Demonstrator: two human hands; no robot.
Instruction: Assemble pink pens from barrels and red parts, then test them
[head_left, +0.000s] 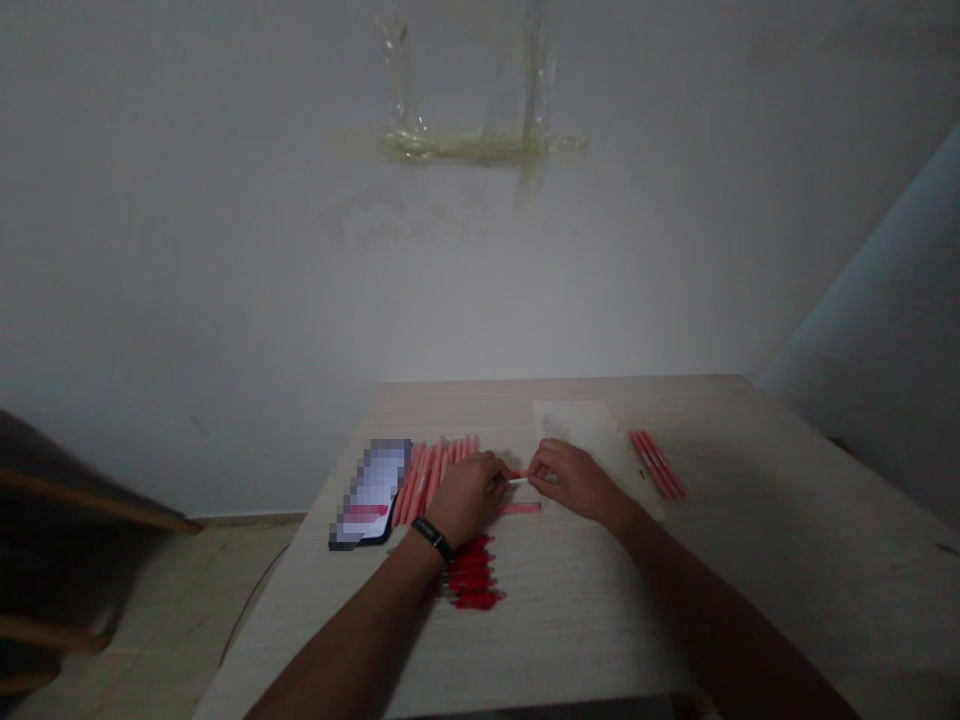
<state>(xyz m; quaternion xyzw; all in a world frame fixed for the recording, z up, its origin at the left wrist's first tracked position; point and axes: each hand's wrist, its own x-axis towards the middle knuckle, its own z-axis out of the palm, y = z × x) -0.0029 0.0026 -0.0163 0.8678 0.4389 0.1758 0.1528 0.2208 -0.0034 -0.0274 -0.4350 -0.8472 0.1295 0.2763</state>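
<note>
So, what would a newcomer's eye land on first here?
Probably the bright red pieces on the pale table, just below the left hand in the picture. Then the row of pink sticks beside the phone, and the yellowed tape on the wall above.

Left hand (466,495) and right hand (577,480) both bare, forearms (720,602) bare too, as far as visible. Left wrist has a slim black band (433,538), fitness-tracker type: narrow strap, smooth dark elongated face, small pale marking on it, too tiny to read. Right wrist bare.
</note>
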